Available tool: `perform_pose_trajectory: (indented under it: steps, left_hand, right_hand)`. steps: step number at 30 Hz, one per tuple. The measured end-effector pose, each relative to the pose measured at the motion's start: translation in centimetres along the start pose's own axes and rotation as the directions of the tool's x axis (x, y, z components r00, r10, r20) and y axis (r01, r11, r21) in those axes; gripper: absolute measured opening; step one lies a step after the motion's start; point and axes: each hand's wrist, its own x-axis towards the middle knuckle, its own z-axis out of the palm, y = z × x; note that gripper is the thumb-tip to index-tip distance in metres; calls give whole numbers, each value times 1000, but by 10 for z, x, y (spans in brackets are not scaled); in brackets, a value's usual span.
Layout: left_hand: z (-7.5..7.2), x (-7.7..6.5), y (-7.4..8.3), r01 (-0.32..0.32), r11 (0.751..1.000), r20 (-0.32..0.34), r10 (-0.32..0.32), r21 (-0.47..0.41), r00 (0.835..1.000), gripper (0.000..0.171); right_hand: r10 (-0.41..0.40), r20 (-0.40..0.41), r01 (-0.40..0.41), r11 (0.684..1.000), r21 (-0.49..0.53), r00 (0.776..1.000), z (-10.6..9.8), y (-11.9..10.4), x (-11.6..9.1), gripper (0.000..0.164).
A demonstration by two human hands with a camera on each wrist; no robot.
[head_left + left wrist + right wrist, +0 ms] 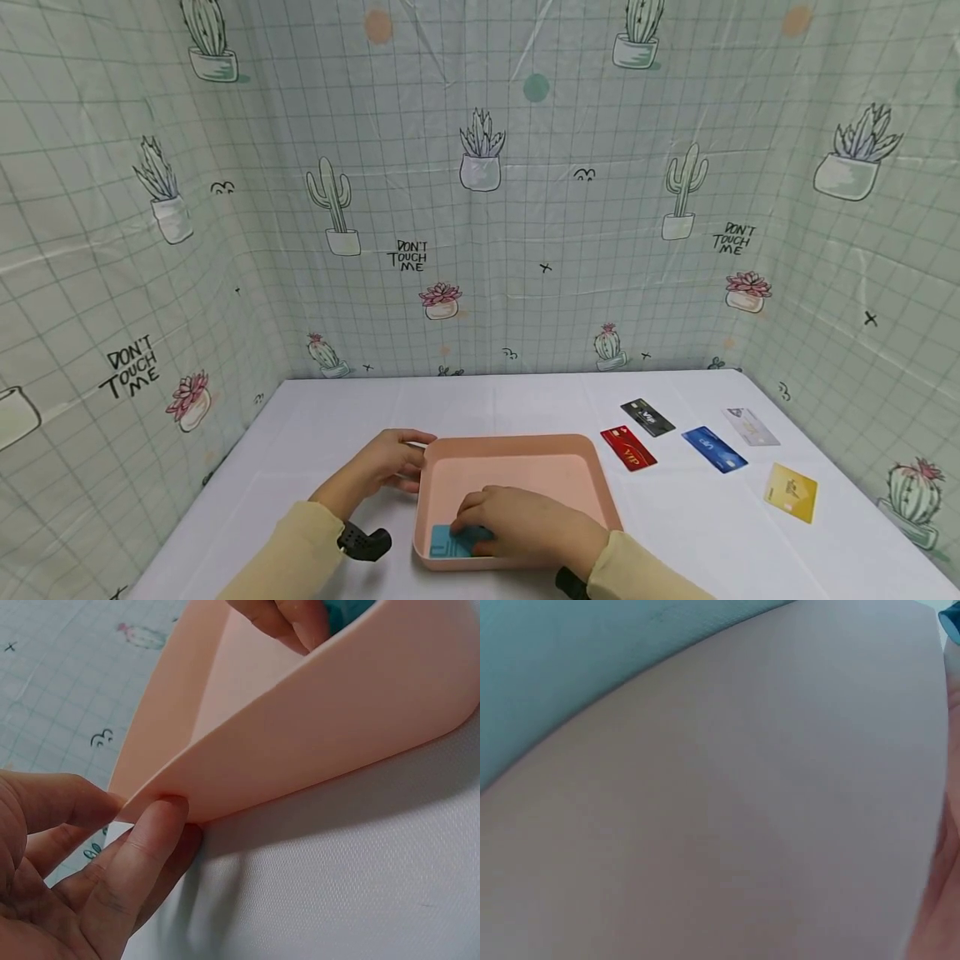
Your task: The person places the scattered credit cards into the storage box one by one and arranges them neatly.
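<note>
A shallow pink tray [510, 446] stands on the table. At its far left corner is my left hand [393, 465], with fingertips against the outside of the wall, as the left wrist view shows [112, 877]. My right hand [525, 527] reaches into the tray's front left part, fingers bent down around a teal card [442, 542]. The card's right part is darker and partly covered by the fingers. In the right wrist view, a teal edge [951, 622] shows beside the right hand [941, 885]; the pale tray wall [742, 787] fills most of that view.
Right of the tray lie several loose cards: red [628, 448], black [648, 417], blue [714, 449], clear whitish [752, 427] and yellow [791, 492]. A white cloth covers the table [360, 408]. Behind and at both sides hangs a cactus-print curtain [517, 225].
</note>
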Motion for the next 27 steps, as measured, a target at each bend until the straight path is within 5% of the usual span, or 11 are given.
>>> perform_pose_trajectory:
  steps: [27]
  left_hand:
    - [-3, 3, 4, 7, 999, 33, -8, 38, 999, 48]
  right_hand:
    - [57, -50, -57, 998, -10, 997, -13, 24, -28, 27]
